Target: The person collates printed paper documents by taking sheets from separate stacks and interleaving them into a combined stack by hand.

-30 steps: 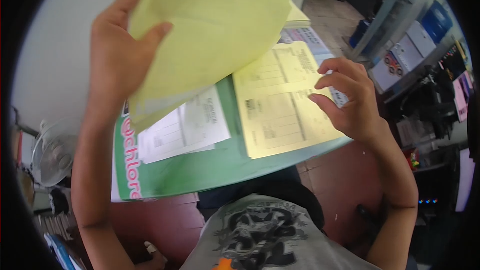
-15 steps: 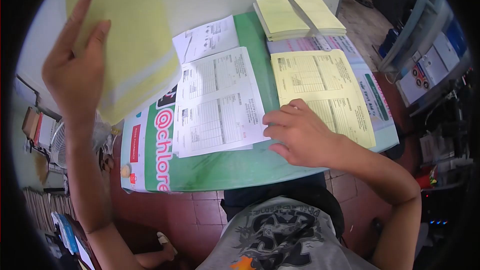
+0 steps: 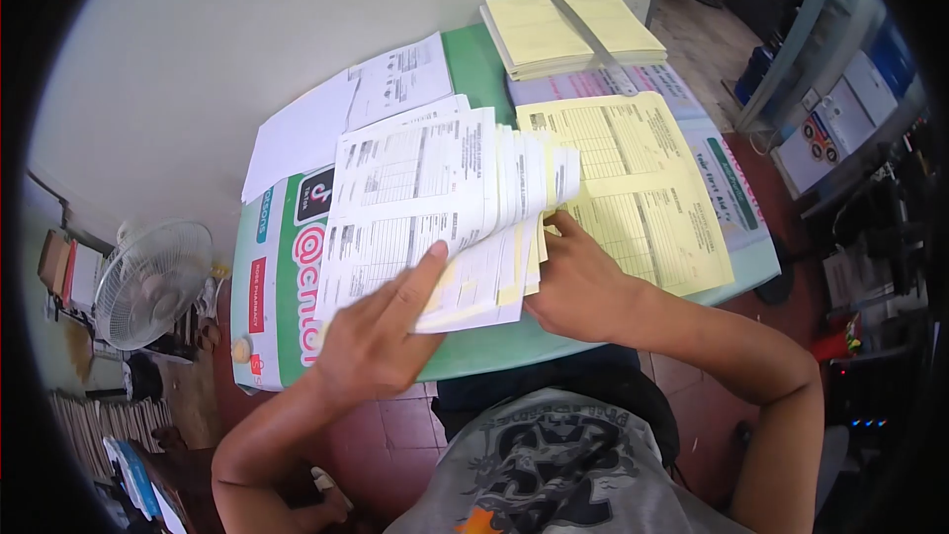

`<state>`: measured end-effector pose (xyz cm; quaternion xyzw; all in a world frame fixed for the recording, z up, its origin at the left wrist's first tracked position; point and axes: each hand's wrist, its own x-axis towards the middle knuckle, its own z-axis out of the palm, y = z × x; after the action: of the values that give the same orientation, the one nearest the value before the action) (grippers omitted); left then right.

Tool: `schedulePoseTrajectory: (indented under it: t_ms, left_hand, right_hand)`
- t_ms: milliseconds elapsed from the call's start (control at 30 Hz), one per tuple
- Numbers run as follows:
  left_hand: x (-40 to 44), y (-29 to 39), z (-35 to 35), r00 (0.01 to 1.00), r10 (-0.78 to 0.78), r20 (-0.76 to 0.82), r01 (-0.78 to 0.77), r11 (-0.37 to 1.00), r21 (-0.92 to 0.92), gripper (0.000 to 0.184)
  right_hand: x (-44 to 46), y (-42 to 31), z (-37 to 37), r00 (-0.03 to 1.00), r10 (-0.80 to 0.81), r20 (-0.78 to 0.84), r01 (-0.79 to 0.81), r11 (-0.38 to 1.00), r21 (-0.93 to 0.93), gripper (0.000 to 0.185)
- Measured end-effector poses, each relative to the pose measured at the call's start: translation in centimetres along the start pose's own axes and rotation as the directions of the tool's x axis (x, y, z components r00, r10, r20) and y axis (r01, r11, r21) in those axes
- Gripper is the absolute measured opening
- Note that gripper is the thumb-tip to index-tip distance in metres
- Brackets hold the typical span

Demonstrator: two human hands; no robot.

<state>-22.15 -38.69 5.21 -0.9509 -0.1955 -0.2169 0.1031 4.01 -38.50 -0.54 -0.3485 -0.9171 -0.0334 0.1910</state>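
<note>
A fanned stack of white and yellow printed forms (image 3: 410, 173) lies tilted over the green table, its right edges spread in steps. My left hand (image 3: 381, 331) grips the stack's near left part, one finger lying across the top sheet. At the near right edge, my right hand (image 3: 588, 282) is closed on the sheet edges with curled fingers; its fingertips are partly hidden. Just beyond the right hand, a yellow pile of printed forms (image 3: 647, 188) lies flat on the table.
A thick yellow paper stack (image 3: 603, 30) with a metal ruler (image 3: 588, 35) across it stands at the back. White sheets (image 3: 306, 129) lie by the wall. The green table (image 3: 494, 356) carries a printed banner (image 3: 272, 287). A fan (image 3: 153, 282) stands at left.
My left hand has come down from the upper left, where it held a raised yellow sheet, onto the stack. The white forms are now lifted and fanned, with my right hand at their edge.
</note>
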Motion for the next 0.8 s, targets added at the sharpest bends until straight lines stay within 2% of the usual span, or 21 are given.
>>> schedulePoseTrajectory:
  t_ms: [33,200,433,567,667,733,800]
  left_hand:
    - [-0.2,0.7,0.1,0.999,-0.016,0.040,0.016,1.000,0.005,0.016]
    - [-1.2,1.9,1.8,0.996,-0.087,0.022,0.089,0.990,-0.112,0.017]
    - [-1.1,2.2,1.5,0.984,-0.173,0.050,0.180,0.969,-0.171,0.027]
    - [-1.4,3.2,2.0,0.975,-0.201,0.089,0.216,0.952,-0.218,0.028]
    - [-2.1,3.4,3.5,0.983,-0.176,-0.051,0.163,0.969,-0.188,0.026]
    - [-2.3,3.2,3.6,0.981,-0.192,-0.033,0.182,0.963,-0.201,0.023]
    - [-2.5,2.8,3.4,0.982,-0.187,-0.016,0.180,0.962,-0.204,0.021]
  right_hand:
    - [0.0,0.0,-0.2,1.000,-0.006,-0.001,0.006,1.000,0.004,0.023]
    - [0.1,0.1,0.3,1.000,-0.010,-0.020,0.010,1.000,-0.011,0.025]
    - [0.6,0.0,0.1,0.999,-0.019,-0.040,0.019,1.000,-0.001,0.027]
    - [0.7,0.0,-0.1,0.996,-0.071,-0.052,0.066,0.994,-0.082,0.030]
    - [0.7,0.0,-0.1,0.996,-0.062,-0.064,0.060,0.997,-0.040,0.032]
    - [0.9,0.0,-0.2,0.998,-0.051,-0.035,0.051,0.999,0.005,0.032]
    - [1.0,0.0,0.0,0.988,-0.071,-0.138,0.066,0.997,-0.041,0.031]
